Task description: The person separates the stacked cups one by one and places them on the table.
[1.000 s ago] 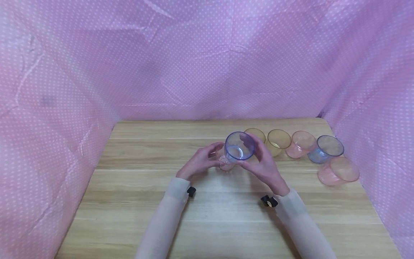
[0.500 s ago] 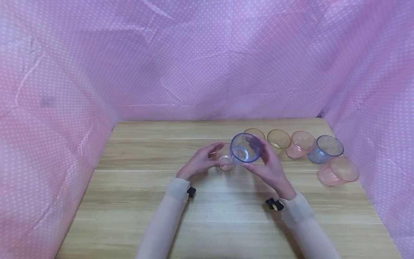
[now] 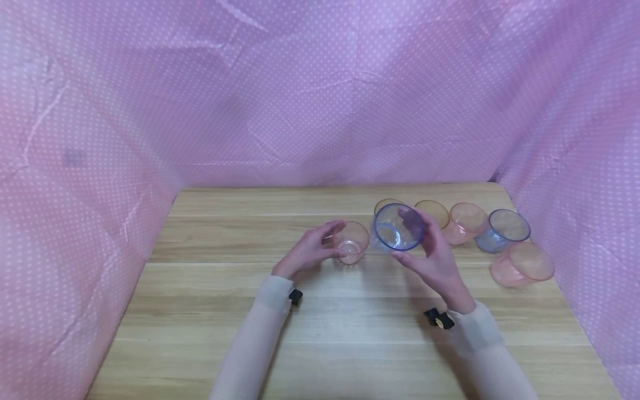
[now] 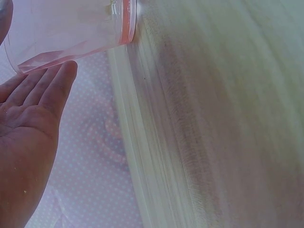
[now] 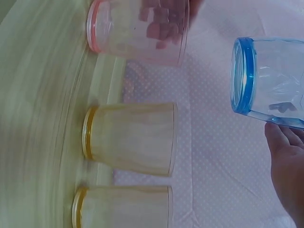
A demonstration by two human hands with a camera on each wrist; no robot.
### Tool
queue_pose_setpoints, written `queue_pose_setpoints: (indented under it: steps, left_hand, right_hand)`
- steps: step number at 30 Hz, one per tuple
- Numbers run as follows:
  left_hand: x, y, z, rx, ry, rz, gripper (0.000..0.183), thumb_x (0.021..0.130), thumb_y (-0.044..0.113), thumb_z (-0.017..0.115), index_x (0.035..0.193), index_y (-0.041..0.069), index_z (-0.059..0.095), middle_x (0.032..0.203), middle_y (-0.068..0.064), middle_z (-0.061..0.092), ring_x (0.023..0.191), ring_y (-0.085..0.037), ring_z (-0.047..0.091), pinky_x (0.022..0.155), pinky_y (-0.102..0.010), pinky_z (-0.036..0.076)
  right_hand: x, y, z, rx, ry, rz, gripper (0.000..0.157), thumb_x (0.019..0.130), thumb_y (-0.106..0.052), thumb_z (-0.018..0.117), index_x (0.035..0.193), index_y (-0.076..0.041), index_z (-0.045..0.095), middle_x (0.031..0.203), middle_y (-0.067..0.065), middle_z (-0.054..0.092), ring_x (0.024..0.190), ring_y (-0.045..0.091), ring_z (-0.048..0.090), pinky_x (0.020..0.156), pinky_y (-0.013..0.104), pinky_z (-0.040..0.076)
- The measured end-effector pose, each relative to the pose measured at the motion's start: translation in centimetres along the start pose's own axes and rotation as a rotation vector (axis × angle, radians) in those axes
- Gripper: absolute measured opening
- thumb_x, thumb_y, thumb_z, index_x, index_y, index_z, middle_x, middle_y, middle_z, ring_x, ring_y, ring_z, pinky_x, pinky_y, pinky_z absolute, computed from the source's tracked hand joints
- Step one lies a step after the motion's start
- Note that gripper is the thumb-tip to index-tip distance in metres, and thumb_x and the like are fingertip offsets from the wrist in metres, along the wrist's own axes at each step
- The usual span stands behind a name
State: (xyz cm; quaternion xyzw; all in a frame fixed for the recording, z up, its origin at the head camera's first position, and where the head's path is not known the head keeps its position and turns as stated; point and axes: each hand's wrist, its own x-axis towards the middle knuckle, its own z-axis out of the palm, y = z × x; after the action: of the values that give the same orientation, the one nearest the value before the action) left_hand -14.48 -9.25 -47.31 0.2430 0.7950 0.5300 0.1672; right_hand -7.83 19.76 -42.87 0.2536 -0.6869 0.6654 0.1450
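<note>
My left hand [image 3: 310,249] holds a clear pink cup [image 3: 357,244] between thumb and fingers. The cup stands upright on the wooden table, and the left wrist view shows its pink wall [image 4: 71,33] against the fingertips. My right hand [image 3: 437,264] grips a clear blue cup [image 3: 398,228] by its side, with fingers behind and thumb in front. Seen from the right wrist, the blue cup's thick base [image 5: 244,76] is raised well off the table, higher than the bases of the standing cups. It hangs just right of the pink cup in the head view.
Behind the blue cup are two yellow cups, a left one [image 3: 387,204] and a right one [image 3: 434,211]. Further right stand a pink cup [image 3: 467,222], a blue cup [image 3: 505,230] and another pink cup [image 3: 525,264]. Pink dotted cloth [image 3: 320,111] surrounds the table [image 3: 225,222].
My right hand has carried the blue cup rightward, from over the pink cup to beside it, so the pink cup now shows fully. My left hand has stayed in place.
</note>
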Motion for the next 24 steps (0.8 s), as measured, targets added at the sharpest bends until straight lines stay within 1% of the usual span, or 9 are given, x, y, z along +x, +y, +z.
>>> queue_pose_setpoints:
  steps: [4,10,16,24]
  left_hand:
    - [0.0,0.0,0.0,-0.002,0.002,-0.003,0.076,0.090,0.010,0.081,0.155,0.003,0.043,0.157,-0.012,0.048,0.141,-0.034,0.049,0.118,-0.036,0.044]
    - [0.0,0.0,0.0,-0.010,0.004,-0.003,0.076,0.090,0.009,0.081,0.155,0.003,0.043,0.157,-0.013,0.048,0.141,-0.033,0.050,0.117,-0.035,0.044]
    - [-0.1,0.1,0.1,-0.011,0.006,-0.009,0.076,0.091,0.011,0.081,0.156,0.004,0.043,0.158,-0.012,0.047,0.141,-0.034,0.049,0.118,-0.036,0.043]
    - [-0.1,0.1,0.1,-0.010,0.006,-0.004,0.077,0.090,0.009,0.081,0.156,0.003,0.042,0.158,-0.013,0.047,0.142,-0.034,0.048,0.119,-0.036,0.042]
  right_hand:
    - [-0.3,-0.1,-0.8,0.001,0.019,0.003,0.089,0.073,0.023,0.081,0.150,0.011,0.037,0.150,0.021,0.053,0.138,0.022,0.052,0.118,0.028,0.042]
    - [-0.9,-0.4,-2.2,0.027,0.065,0.005,0.090,0.070,0.028,0.079,0.148,0.012,0.038,0.149,0.021,0.053,0.138,0.024,0.052,0.119,0.029,0.041]
    - [-1.7,-0.6,-3.3,0.033,0.086,-0.032,0.088,0.075,0.020,0.082,0.150,0.011,0.037,0.148,0.017,0.055,0.136,0.022,0.053,0.116,0.025,0.043]
    - [-2.3,-0.6,-4.3,0.133,0.106,-0.073,0.090,0.070,0.033,0.072,0.150,0.014,0.034,0.149,0.024,0.052,0.138,0.028,0.051,0.120,0.028,0.040]
